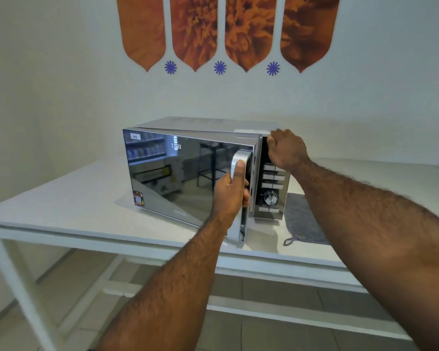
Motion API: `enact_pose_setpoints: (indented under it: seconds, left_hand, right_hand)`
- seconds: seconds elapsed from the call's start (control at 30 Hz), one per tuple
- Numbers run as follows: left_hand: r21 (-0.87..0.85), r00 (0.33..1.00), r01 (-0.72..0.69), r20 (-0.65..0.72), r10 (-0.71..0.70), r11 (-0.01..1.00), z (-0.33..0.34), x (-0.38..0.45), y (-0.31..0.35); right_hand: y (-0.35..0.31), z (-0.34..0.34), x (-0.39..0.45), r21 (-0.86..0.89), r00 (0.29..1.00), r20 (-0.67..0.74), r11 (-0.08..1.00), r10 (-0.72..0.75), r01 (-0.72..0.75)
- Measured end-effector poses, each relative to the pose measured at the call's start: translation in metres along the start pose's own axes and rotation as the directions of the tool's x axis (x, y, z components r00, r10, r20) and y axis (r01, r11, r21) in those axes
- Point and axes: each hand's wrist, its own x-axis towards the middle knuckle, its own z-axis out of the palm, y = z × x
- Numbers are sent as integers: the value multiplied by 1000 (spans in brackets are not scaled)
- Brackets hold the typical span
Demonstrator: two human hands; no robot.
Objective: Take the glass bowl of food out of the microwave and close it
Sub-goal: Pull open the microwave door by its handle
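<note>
A silver microwave (200,125) with a mirrored door (173,178) stands on a white table (69,206). The door is swung a little way out from the body. My left hand (232,191) is shut on the door's silver handle (238,158), thumb up along it. My right hand (284,148) rests as a closed fist against the top right corner of the microwave, above the control panel (271,196). The glass bowl of food is hidden behind the door.
A grey cloth (302,219) with a loop lies on the table right of the microwave. The wall behind carries orange flower panels (226,29). Tiled floor shows under the table frame.
</note>
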Motion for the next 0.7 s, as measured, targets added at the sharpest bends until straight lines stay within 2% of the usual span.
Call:
enact_pose_setpoints:
  seconds: [0.2, 0.7]
  left_hand:
    - [15, 999, 32, 11, -32, 999, -44, -40, 30]
    - [-37, 971, 181, 166, -172, 983, -167, -94, 83]
  right_hand:
    - [-11, -14, -14, 93, 999, -31, 995, 35, -32]
    - [-44, -28, -26, 80, 999, -25, 996, 34, -32]
